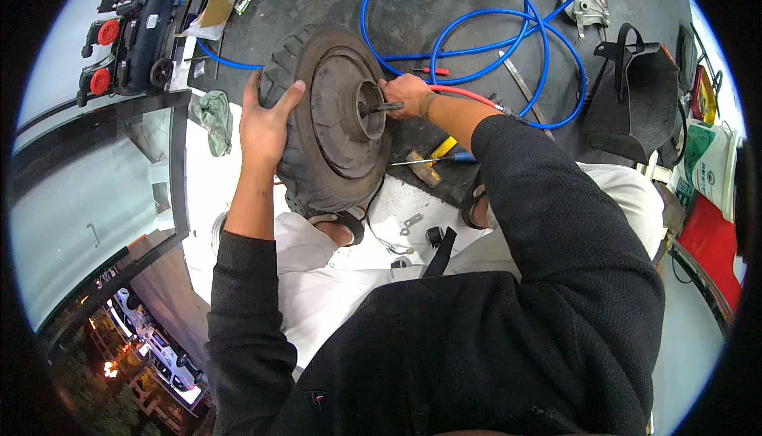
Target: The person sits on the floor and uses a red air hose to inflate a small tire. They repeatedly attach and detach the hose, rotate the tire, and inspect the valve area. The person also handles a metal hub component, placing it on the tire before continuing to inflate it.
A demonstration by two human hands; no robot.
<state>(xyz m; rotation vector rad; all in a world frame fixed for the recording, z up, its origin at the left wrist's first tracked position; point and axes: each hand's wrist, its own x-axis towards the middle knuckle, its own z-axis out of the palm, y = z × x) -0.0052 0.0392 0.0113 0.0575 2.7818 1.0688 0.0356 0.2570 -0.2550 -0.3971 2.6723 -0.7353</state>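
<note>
A small dusty wheel (327, 122) with a thick black treaded tyre stands tilted in front of me, its hub and axle stub (382, 107) facing right. My left hand (266, 122) grips the tyre's left side, thumb on the sidewall and fingers over the tread. My right hand (406, 96) is at the wheel's right edge beside the hub, fingers curled in; what they hold is hidden. A red hose (468, 95), joined to a blue hose (546, 63), runs up to that hand and passes out of sight near the wrist.
A hammer (425, 169) and a blue-handled screwdriver (456, 157) lie right of the wheel. A black bucket-like cover (631, 103) stands at right, a metal hub part (585, 7) beyond. A grey-green rag (213, 121) and an air compressor (143, 31) are left.
</note>
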